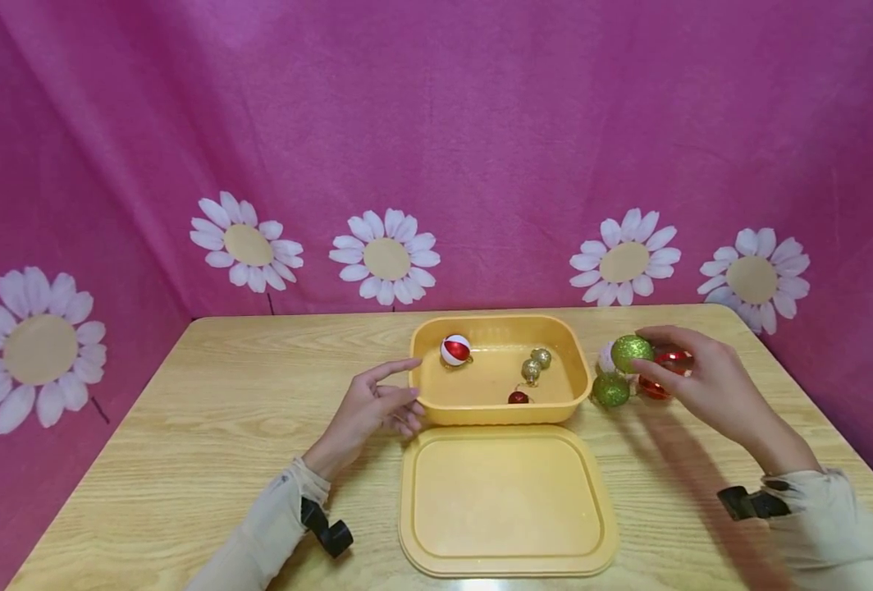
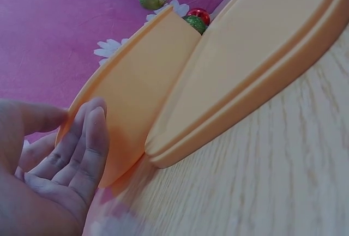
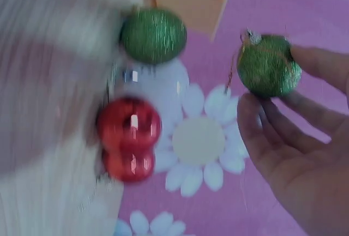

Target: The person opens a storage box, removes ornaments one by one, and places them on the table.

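My right hand [image 1: 710, 382] pinches a glittery green Christmas bauble [image 1: 632, 354] between thumb and fingers, above the other ornaments right of the yellow plastic container [image 1: 503, 414]. In the right wrist view, a hanging string shows on this bauble [image 3: 268, 67]. A second green bauble [image 1: 610, 389] lies on the table below, beside shiny red baubles [image 3: 130, 124] and a pale one [image 1: 605, 358]. My left hand [image 1: 370, 406] touches the container's left rim with loosely extended fingers. Inside the container are a red-and-white bauble [image 1: 454, 350], two small gold baubles [image 1: 531, 370] and a dark red one [image 1: 518, 397].
A yellow lid [image 1: 509, 501] lies flat on the wooden table [image 1: 207, 443], just in front of the container. Behind the table hangs a magenta cloth [image 1: 495, 148] with white flowers. The table's far edge runs close behind the container.
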Demonstrator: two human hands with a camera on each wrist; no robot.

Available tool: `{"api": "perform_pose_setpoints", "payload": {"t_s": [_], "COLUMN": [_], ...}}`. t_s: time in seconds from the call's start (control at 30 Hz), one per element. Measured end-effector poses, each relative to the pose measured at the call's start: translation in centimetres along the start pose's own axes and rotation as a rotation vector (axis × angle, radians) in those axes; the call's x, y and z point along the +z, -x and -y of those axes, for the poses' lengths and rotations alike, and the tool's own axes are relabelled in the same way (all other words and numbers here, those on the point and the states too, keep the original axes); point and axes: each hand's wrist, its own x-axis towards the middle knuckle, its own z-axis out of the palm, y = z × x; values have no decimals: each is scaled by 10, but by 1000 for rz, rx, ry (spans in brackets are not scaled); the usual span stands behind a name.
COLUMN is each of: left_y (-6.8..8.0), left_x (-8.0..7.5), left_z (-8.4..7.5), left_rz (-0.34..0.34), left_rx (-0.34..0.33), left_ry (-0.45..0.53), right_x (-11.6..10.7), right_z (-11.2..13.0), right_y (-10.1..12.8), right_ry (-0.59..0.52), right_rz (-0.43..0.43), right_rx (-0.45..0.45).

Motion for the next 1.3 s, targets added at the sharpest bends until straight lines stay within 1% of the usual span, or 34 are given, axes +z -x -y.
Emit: {"api": "perform_pose_setpoints", "payload": {"t_s": [0.07, 0.17, 0.33, 0.47, 0.6, 0.8, 0.87, 1.0, 1.1, 1.23, 1.3], "left_y": [0, 0, 1, 2, 3, 2, 1, 0, 0, 0, 0], "left_x": [0, -1, -2, -3, -3, -3, -4, -4, -5, -5, -5], "left_z": [1, 2, 3, 1, 0, 0, 1, 2, 2, 3, 3], "left_rz": [3, 8, 19, 29, 36, 34, 33, 32, 32, 32, 31], "left_rx": [2, -7, -11, -2, 0, -4, -7, -7, -3, 6, 8], "left_ry": [-3, -12, 9, 33, 34, 26, 28, 26, 18, 0, -5], "right_x": [-7, -13, -15, -13, -8, -1, 0, 0, 0, -1, -2], "right_z": [-8, -19, -32, -38, -44, -56, -60, -67, -69, -68, -68], "right_y": [1, 4, 6, 5, 4, 4, 5, 6, 7, 7, 7], "right_ry": [35, 53, 71, 89, 101, 88, 70, -1, -60, -101, -107], "right_rz": [26, 106, 243, 303, 315, 321, 318, 324, 343, 352, 352], "right_rx": [5, 11, 3, 8, 23, 36, 38, 60, 93, 115, 108]}}
